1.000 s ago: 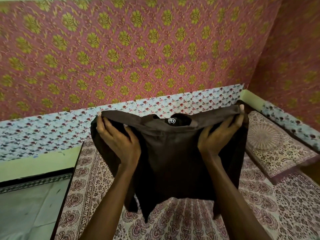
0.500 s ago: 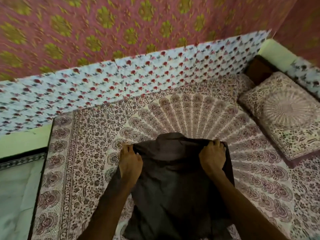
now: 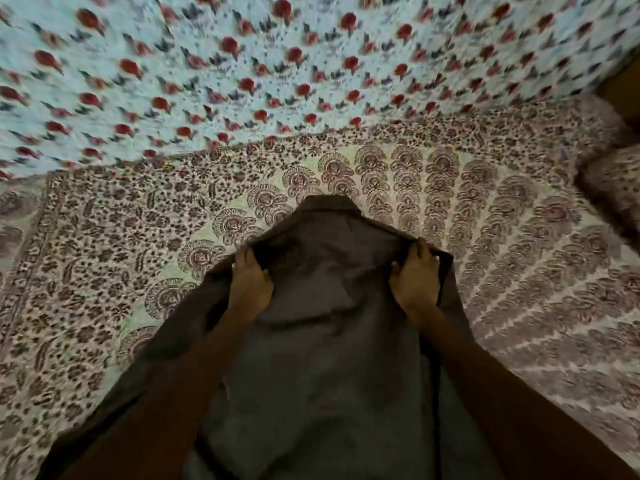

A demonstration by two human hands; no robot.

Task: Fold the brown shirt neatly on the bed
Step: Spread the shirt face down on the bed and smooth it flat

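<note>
Head view, looking down along both forearms. I see the brown shirt (image 3: 322, 358) spread lengthwise on the bed (image 3: 519, 278), with its collar (image 3: 327, 207) at the far end and its body running back to the bottom edge of the frame, below the camera. The fabric lies mostly flat, with shallow creases across the middle. On the left a darker panel of the shirt fans out toward the lower left corner. On the right a narrow strip of fabric stands folded just beyond the knuckles.

The left hand (image 3: 251, 284) sits at the left shoulder of the shirt, its fingers curled over the edge of the fabric and gripping it. The right hand (image 3: 415, 277) sits at the right shoulder, likewise closed on a fold of the shirt, with its fingertips tucked into the fabric. The two hands are level with each other, one at each shoulder, just short of the collar. Both forearms reach in over the lower part of the shirt.

Around the shirt, the bed carries a cream sheet (image 3: 104, 271) printed with dark floral motifs, set in radiating rows near the collar. Beyond the far edge of the bed rises a pale blue wall covering (image 3: 242, 64) dotted with red flowers, blurred here. At the right edge I make out part of a pillow (image 3: 614, 188) in a similar print, too blurred for me to say more.
</note>
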